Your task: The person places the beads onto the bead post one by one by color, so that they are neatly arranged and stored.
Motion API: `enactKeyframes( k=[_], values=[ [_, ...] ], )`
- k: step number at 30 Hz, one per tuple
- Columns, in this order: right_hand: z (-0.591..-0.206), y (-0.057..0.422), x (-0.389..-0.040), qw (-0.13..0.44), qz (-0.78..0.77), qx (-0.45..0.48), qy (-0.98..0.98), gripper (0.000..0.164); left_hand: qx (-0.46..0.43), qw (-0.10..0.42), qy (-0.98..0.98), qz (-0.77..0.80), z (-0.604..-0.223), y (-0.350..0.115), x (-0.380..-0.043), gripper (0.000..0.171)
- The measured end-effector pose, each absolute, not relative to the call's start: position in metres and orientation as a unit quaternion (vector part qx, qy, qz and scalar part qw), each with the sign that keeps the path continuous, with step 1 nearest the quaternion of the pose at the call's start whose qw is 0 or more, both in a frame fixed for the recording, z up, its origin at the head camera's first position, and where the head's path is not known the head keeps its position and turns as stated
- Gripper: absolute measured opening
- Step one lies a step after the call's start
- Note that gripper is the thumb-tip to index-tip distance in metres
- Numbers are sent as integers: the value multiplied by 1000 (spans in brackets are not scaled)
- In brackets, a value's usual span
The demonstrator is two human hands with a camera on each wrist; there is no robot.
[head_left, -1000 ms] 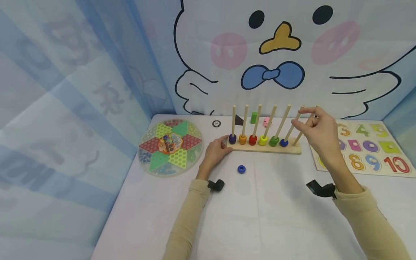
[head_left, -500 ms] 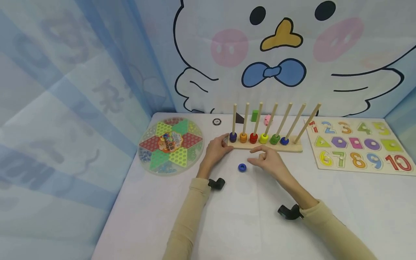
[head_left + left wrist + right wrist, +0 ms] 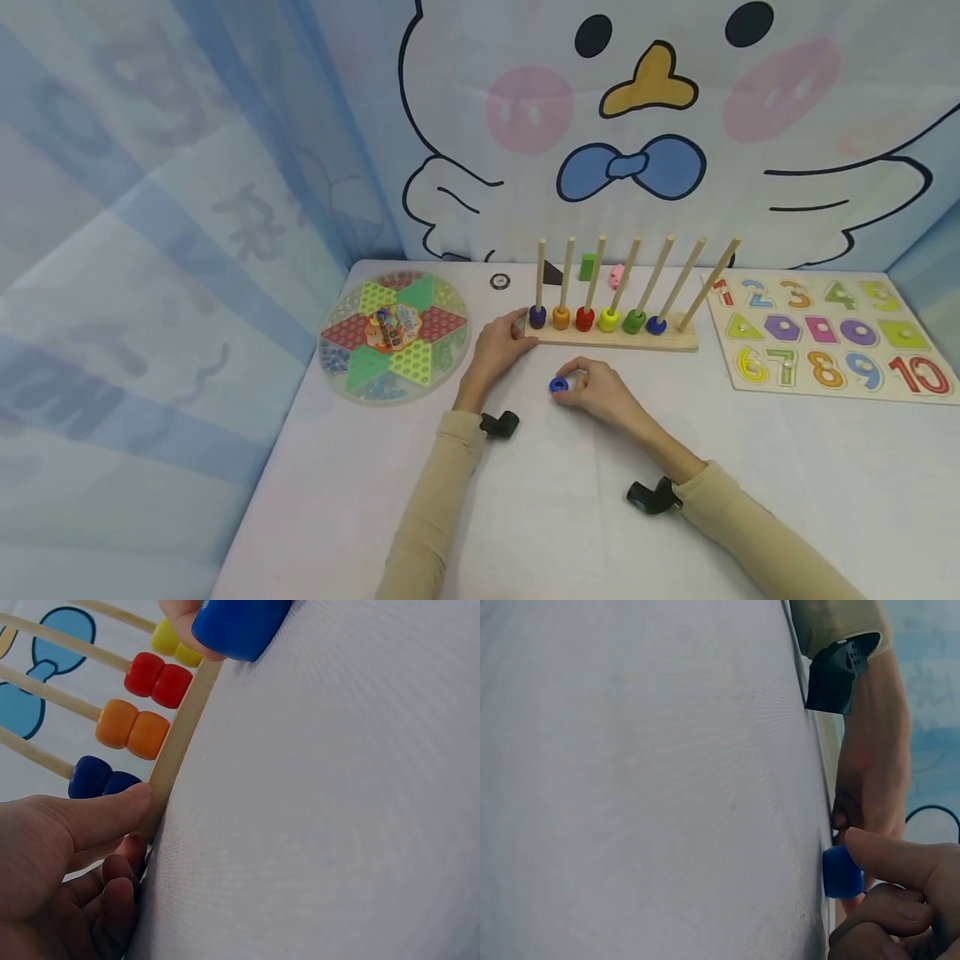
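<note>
With thumb and fingers, my left hand [image 3: 497, 348] grips the left end of a wooden peg stand [image 3: 637, 342]. Dark blue, orange, red, yellow, green and blue beads sit low on its pegs; the rightmost peg [image 3: 709, 285] is bare. In the left wrist view the thumb [image 3: 112, 817] lies on the base's edge, beside the dark blue beads [image 3: 94, 777]. My right hand [image 3: 603, 393] pinches a loose blue ring bead [image 3: 558, 384] between thumb and index finger, in front of the stand. In the right wrist view that bead [image 3: 841, 871] stands at the tabletop.
A round Chinese checkers board [image 3: 393, 340] lies to the left. On the right is a number and shape puzzle board [image 3: 832, 333]. Behind the stand are a green block [image 3: 587, 267], a pink piece [image 3: 617, 276], a dark triangular piece [image 3: 552, 273] and a round disc [image 3: 500, 282].
My right hand has come from the pegs at the stand's right end down and left to the loose blue bead, and now pinches it. The left hand stays on the stand.
</note>
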State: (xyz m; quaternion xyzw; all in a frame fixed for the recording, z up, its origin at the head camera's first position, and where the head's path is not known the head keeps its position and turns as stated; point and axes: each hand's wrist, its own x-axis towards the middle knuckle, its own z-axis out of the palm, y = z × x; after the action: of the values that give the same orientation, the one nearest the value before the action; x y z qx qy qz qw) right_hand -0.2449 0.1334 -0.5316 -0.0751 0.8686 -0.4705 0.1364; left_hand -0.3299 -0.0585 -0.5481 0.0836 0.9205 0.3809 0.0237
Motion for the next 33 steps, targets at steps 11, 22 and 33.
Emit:
enactKeyframes(
  k=[11, 22, 33],
  values=[
    [-509, 145, -243, 119, -440, -62, 888, 38, 77, 30, 919, 386, -550, -58, -329, 60],
    [-419, 205, -257, -2, -425, -33, 904, 51, 81, 28, 918, 388, -548, -58, -329, 59],
    [-353, 248, -269, -94, -416, -4, 904, 62, 82, 24, 920, 382, -548, -57, -329, 59]
  ],
)
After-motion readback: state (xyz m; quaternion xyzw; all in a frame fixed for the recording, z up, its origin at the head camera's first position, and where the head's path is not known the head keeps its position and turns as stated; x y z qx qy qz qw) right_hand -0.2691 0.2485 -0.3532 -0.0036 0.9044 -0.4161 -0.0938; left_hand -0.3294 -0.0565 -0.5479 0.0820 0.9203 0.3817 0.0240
